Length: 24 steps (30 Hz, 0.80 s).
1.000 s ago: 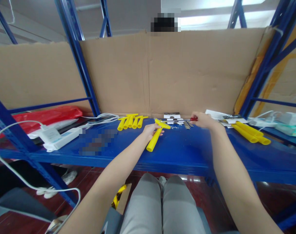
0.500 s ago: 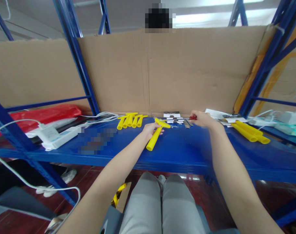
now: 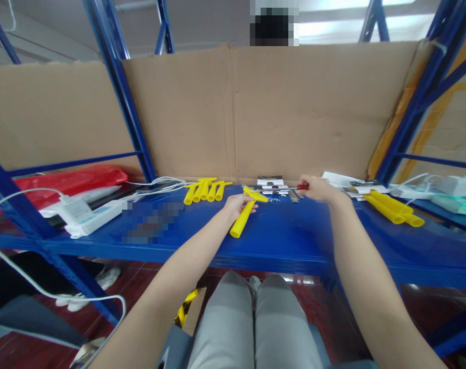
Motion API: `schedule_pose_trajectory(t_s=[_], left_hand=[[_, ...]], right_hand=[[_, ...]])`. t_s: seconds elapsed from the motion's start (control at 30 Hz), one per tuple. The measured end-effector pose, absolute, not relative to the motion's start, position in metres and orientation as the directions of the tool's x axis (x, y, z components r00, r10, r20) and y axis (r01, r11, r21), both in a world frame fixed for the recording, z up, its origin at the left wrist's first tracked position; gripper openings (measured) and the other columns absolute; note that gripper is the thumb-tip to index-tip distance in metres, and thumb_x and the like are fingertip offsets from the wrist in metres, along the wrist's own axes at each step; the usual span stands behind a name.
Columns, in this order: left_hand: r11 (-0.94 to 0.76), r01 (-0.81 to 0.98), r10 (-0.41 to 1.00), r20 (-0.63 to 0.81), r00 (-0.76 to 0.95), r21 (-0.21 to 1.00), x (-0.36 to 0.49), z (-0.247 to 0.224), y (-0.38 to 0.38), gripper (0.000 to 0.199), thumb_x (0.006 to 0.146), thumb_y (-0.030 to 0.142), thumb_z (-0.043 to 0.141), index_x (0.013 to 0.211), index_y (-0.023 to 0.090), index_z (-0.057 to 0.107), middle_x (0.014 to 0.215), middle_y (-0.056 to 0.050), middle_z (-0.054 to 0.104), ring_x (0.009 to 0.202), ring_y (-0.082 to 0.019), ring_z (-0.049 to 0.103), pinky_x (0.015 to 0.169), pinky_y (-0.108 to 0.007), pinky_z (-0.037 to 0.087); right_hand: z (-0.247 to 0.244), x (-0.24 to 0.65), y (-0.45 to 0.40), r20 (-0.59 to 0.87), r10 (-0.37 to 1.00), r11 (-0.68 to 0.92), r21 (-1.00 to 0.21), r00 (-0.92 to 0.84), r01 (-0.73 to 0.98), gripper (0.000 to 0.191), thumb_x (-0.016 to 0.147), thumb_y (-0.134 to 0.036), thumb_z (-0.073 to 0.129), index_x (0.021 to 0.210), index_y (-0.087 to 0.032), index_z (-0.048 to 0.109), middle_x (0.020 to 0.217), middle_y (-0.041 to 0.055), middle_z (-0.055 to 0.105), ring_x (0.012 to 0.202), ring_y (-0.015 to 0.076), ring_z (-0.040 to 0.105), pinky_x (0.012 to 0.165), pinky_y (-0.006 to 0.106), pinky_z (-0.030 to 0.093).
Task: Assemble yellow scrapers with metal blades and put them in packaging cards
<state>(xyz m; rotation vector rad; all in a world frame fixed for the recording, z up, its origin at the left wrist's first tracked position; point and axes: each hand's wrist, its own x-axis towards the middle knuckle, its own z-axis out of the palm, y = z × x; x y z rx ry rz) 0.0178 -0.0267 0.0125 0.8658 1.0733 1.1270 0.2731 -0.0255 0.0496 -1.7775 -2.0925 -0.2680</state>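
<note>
A yellow T-shaped scraper [image 3: 242, 219] with a hollow tube handle is gripped near its head by my left hand [image 3: 235, 206]. My right hand [image 3: 313, 187] is closed around the red handle of a screwdriver [image 3: 303, 186]. The screwdriver's thin shaft points left, its tip at the scraper's head; whether it sits in a screw is too small to tell. Small screws [image 3: 274, 199] lie scattered just right of the scraper. Flat metal blades [image 3: 293, 196] rest under the screwdriver, close to my right hand.
Several finished-looking yellow T-shaped pieces [image 3: 208, 191] stand in a row at the back left. Yellow tubes [image 3: 392, 209] lie at the right. Printed cards [image 3: 270, 181] lean near the cardboard wall [image 3: 294, 113]. A white power strip [image 3: 98, 218] and cables occupy the left of the blue shelf [image 3: 287, 243].
Both hands hold nearly the same position, with the screwdriver still at the scraper's head. Beyond the cardboard, a person's head has moved to the right.
</note>
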Motion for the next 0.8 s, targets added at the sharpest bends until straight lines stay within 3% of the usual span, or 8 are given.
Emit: schedule_pose_trajectory(t_s=[0.33, 0.67, 0.8], left_hand=[[0.200, -0.222, 0.980, -0.190, 0.067, 0.954, 0.017, 0.012, -0.026, 0.055, 0.081, -0.003, 0.058, 0.134, 0.008, 0.051, 0.091, -0.013, 0.073, 0.054, -0.015, 0.067, 0.052, -0.025, 0.056], [0.088, -0.124, 0.995, -0.094, -0.040, 0.988, 0.016, 0.008, -0.020, 0.052, 0.075, -0.002, 0.069, 0.125, 0.007, 0.062, 0.081, -0.011, 0.073, 0.048, -0.012, 0.062, 0.045, -0.022, 0.051], [0.021, -0.066, 0.997, -0.026, -0.068, 0.998, 0.015, 0.008, -0.019, 0.046, 0.077, -0.003, 0.064, 0.121, 0.007, 0.065, 0.078, -0.010, 0.073, 0.050, -0.012, 0.062, 0.048, -0.022, 0.051]], right_hand=[[0.051, 0.271, -0.028, 0.409, 0.902, 0.195, -0.096, -0.140, 0.976, 0.006, 0.075, -0.028, 0.060, 0.077, -0.023, 0.059, 0.074, 0.0022, 0.069, 0.069, 0.0195, 0.061, 0.067, 0.032, 0.040], [0.055, 0.264, -0.033, 0.498, 0.853, 0.203, -0.041, -0.156, 0.978, 0.003, 0.076, -0.026, 0.059, 0.077, -0.023, 0.058, 0.076, 0.0027, 0.068, 0.076, 0.0229, 0.060, 0.075, 0.037, 0.036], [0.059, 0.260, -0.037, 0.524, 0.835, 0.202, -0.013, -0.165, 0.979, 0.002, 0.077, -0.024, 0.058, 0.078, -0.023, 0.057, 0.081, 0.0046, 0.069, 0.083, 0.0256, 0.059, 0.077, 0.038, 0.033]])
